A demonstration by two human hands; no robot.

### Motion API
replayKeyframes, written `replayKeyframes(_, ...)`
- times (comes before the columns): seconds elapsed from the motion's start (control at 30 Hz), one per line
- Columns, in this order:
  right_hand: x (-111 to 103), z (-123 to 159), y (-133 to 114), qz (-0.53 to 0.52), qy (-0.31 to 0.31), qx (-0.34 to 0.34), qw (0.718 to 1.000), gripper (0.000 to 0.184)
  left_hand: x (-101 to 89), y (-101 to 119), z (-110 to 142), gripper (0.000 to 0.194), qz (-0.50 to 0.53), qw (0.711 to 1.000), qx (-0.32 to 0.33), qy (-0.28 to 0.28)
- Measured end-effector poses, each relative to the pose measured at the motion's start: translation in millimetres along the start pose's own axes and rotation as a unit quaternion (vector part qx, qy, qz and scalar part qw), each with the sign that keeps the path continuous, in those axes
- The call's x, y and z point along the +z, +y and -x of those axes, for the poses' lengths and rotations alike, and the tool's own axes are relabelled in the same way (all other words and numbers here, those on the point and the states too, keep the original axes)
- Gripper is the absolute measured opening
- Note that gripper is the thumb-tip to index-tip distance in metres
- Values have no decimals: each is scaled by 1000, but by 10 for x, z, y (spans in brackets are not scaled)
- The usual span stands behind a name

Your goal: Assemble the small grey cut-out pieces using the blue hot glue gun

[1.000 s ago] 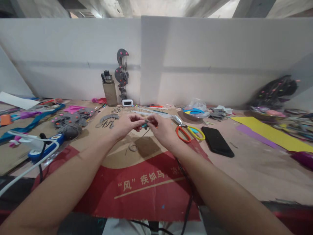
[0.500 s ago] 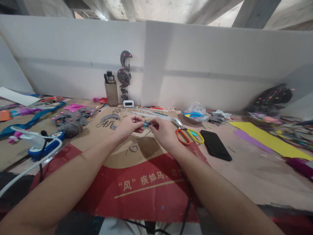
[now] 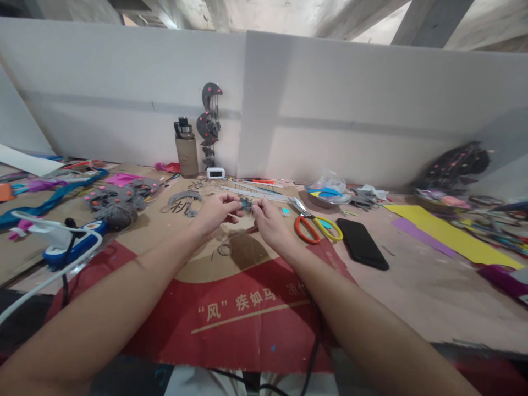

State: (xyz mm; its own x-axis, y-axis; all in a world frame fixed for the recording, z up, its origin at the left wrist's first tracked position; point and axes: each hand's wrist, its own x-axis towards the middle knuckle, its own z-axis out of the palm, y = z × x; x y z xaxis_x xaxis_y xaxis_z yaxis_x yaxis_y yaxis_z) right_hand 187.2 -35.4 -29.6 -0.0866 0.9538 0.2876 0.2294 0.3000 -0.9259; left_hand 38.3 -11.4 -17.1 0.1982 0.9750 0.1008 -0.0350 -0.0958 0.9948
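Note:
Both my hands meet over the cardboard sheet (image 3: 198, 269), pinching a small blue-green piece (image 3: 246, 205) between them. My left hand (image 3: 218, 214) is closed with thumb and forefinger at the piece's left side. My right hand (image 3: 268, 220) grips its right side, fingers curled. What exactly the piece is, I cannot make out; it is small and blurred. A thin grey cord (image 3: 225, 249) hangs below and lies in a loop on the cardboard. Scissors (image 3: 307, 220) with one red and one yellow handle lie just right of my right hand.
A black phone (image 3: 363, 243) lies right of the scissors. Left are a blue power strip (image 3: 74, 245) with a white cable and a ball of grey yarn (image 3: 121, 214). Behind stand a bottle (image 3: 187, 154) and a small white clock (image 3: 215, 173). A bowl (image 3: 328, 197) sits at the back.
My fingers have shifted slightly around the small piece, and more of it shows between them. My right hand's fingers have turned a little. The view has moved slightly.

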Motion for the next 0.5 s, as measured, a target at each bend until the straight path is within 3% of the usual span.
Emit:
replayKeyframes(0.2,32,-15,-5,-31,-1,45,999,14,36,-17,-4,17,36,999,15,20)
replayKeyframes(0.5,31,-19,62,-47,-11,-11,999,16,26,-26,-19,22,75,996,47,15)
